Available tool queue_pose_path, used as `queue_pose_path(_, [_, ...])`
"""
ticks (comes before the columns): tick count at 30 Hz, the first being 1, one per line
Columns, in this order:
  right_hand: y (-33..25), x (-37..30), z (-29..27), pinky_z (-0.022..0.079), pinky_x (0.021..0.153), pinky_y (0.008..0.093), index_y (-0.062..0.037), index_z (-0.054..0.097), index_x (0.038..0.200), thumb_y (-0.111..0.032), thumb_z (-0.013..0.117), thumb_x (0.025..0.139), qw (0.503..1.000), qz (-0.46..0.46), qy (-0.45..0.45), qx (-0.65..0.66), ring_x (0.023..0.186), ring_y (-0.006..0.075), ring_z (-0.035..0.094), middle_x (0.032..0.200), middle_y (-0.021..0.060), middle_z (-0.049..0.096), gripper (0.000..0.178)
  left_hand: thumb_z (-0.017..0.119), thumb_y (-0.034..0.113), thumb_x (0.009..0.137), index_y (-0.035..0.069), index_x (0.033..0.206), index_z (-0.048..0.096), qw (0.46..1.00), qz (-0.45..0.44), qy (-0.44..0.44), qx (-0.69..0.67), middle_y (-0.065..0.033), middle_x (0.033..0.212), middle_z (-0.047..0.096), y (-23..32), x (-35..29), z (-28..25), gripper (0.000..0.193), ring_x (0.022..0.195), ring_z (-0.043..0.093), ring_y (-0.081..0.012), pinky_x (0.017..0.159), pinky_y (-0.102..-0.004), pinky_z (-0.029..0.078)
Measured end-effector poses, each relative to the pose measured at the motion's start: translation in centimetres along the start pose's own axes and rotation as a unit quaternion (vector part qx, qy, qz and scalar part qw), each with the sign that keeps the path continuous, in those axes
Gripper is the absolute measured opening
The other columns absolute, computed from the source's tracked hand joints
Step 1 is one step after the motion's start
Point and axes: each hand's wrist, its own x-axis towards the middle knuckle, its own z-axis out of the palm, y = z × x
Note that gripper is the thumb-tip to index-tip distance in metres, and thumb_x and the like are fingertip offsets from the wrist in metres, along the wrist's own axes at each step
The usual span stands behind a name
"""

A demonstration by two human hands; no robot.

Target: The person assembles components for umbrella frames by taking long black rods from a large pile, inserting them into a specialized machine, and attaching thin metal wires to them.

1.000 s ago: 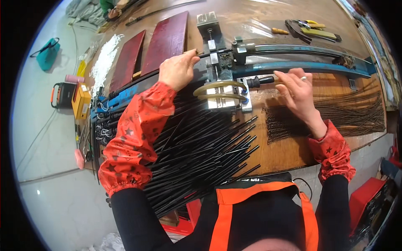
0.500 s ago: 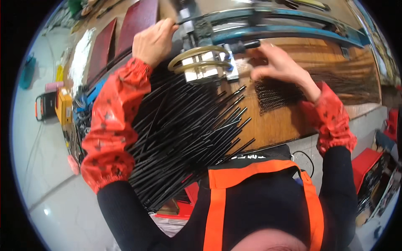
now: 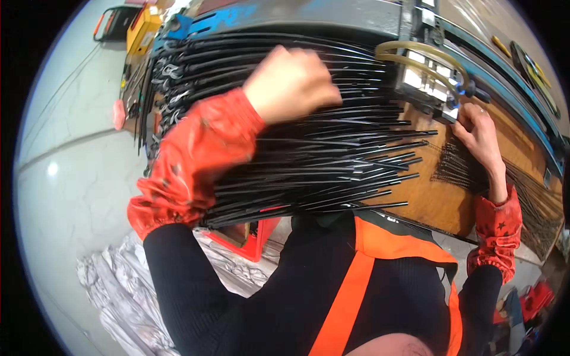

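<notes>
The left hand is curled loosely over the heap of long black rods spread across the wooden bench, knuckles blurred, and I cannot tell whether it grips any. Over at the metal jig, the right hand has its fingers pinched closed against the jig's edge, just beyond the rod tips.

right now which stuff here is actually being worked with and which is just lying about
In use: left hand over the black rods; right hand at the metal jig.
Lying about: yellow case, red crate, grey sheet.
</notes>
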Motion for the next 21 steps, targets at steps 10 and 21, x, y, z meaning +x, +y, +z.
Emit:
queue_pose_path(10, [-1.3,-2.6,-0.1,0.040,0.064,0.0298,0.0000,0.057,0.086,-0.016,0.067,0.092,0.979,0.136,0.032,0.147,0.069,0.0146,0.046,0.071,0.0075,0.044,0.021,0.059,0.029,0.098,0.009,0.095,0.061,0.964,-0.215,-0.089,-0.126,-0.0137,0.085,0.062,5.3,0.6,3.1,0.020,0.081,0.065,-0.0379,0.068,-0.0489,0.053])
queue_pose_path(21, [-4.5,-4.8,0.8,0.051,0.064,0.0374,-0.0044,0.073,0.094,-0.026,0.075,0.087,0.976,-0.007,0.109,0.186,0.069,0.0285,0.067,0.079,0.0119,0.070,0.023,0.061,0.031,0.098,0.016,0.105,0.064,0.986,-0.124,-0.077,-0.086,-0.0144,0.069,0.064,10.9,9.4,2.6,0.017,0.064,0.065,-0.0375,0.053,-0.0468,0.051])
